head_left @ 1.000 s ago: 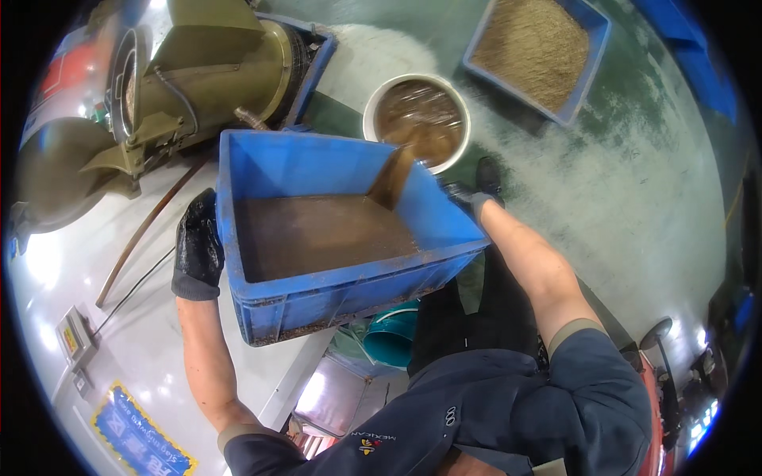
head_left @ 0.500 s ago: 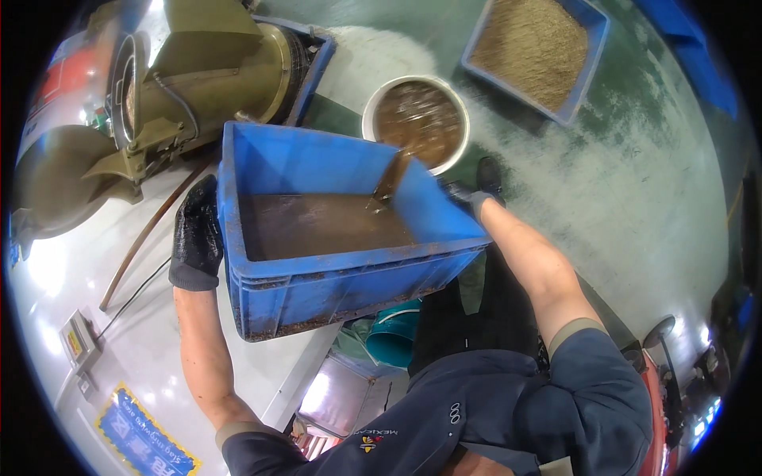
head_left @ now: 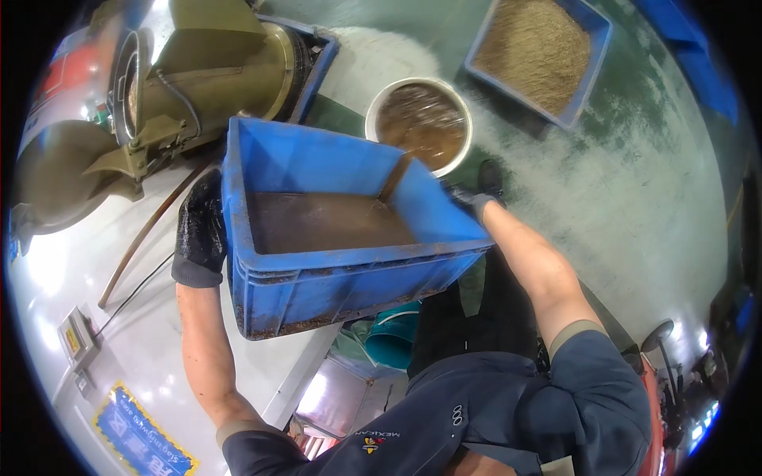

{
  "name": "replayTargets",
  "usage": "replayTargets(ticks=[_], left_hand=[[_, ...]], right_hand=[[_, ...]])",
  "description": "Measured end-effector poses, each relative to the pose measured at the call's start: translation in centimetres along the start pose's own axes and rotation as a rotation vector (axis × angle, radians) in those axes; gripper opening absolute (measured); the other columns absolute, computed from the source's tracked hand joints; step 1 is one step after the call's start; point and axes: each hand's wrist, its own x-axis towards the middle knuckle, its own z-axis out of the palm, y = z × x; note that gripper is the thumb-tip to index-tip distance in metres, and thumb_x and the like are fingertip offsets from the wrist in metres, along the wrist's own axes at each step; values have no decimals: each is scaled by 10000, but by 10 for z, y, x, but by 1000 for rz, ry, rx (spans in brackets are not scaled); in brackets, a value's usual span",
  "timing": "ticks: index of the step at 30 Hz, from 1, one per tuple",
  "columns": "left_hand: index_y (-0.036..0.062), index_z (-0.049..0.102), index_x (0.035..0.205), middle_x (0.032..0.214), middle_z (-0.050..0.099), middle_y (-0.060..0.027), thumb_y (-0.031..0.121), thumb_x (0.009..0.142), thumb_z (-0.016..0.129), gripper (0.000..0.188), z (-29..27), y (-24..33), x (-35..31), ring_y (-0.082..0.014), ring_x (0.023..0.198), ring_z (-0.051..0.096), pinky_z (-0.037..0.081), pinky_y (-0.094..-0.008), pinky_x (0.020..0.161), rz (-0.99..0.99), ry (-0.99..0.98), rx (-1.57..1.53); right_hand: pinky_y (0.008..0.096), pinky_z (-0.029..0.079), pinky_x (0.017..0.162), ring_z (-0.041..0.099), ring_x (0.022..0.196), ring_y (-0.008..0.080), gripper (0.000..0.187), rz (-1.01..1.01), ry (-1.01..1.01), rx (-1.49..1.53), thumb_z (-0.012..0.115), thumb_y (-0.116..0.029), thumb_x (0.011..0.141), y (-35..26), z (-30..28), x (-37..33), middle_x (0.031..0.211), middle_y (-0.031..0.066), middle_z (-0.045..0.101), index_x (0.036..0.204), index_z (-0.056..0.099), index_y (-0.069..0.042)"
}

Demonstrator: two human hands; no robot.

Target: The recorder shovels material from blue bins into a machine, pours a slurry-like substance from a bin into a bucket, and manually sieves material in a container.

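Observation:
I hold a blue plastic crate [head_left: 349, 289] tilted to the right, with murky brown water [head_left: 325, 224] pooled inside. From its far right corner a brown stream runs down toward a round white bucket [head_left: 371, 119], which holds similar brown, rippling water. My left hand [head_left: 202, 232], in a wet black glove, is closed on the crate's left end. At the right end, my gloved right hand [head_left: 470, 197] grips the crate; its fingers are mostly hidden behind the wall.
An olive-green drum machine [head_left: 214, 87] stands at the far left on a pale surface [head_left: 151, 317]. Another blue crate [head_left: 597, 63], full of tan granular material, sits on the floor at far right. A teal bucket [head_left: 389, 347] is below the held crate. A small scale-like device [head_left: 77, 337] lies at left.
The crate and my left hand have shifted very slightly up and right. The brown stream in the crate's corner looks thinner. Both hands keep their hold.

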Motion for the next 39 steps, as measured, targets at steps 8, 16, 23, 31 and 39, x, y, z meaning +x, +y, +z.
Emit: replayTargets(ticks=[8,16,23,31,39], left_hand=[[-26,504,1279,1252,580,-156,-31,905,486,374,-14,-6,-4,-215,1149,547,412,-326,1017,-31,0,-85],[-30,521,1254,1211,596,-158,-30,904,495,351,5,-1,13,-218,1123,556,436,-325,984,-34,1,-94],[-16,550,1225,1161,616,-125,39,934,502,300,-22,-32,-14,-194,1048,588,476,-312,939,-296,158,-775],[1,624,1081,1004,672,-95,177,951,519,242,-42,-93,-92,-162,880,614,506,-299,786,-550,189,-865],[20,616,1100,1035,663,-168,17,874,496,255,-35,-74,-186,-290,965,632,511,-357,813,-104,250,394]], right_hand=[[274,348,1041,439,1275,178,571,-226,-171,-717,410,-462,979,19,-13,31,1421,56,460,1428,399,-108],[293,381,1018,474,1233,192,561,-308,-84,-745,437,-444,977,-4,-51,29,1381,76,492,1410,417,-88],[354,445,1014,564,1152,275,467,115,58,-380,424,-338,1002,-30,159,-102,1262,161,575,1341,487,-23],[323,496,894,616,976,191,567,232,58,-924,731,-363,824,-35,132,-105,1137,90,640,1247,579,-17],[322,520,786,640,901,212,420,-290,-56,-1390,660,-352,864,-74,197,-170,1058,110,657,1148,635,-44]])
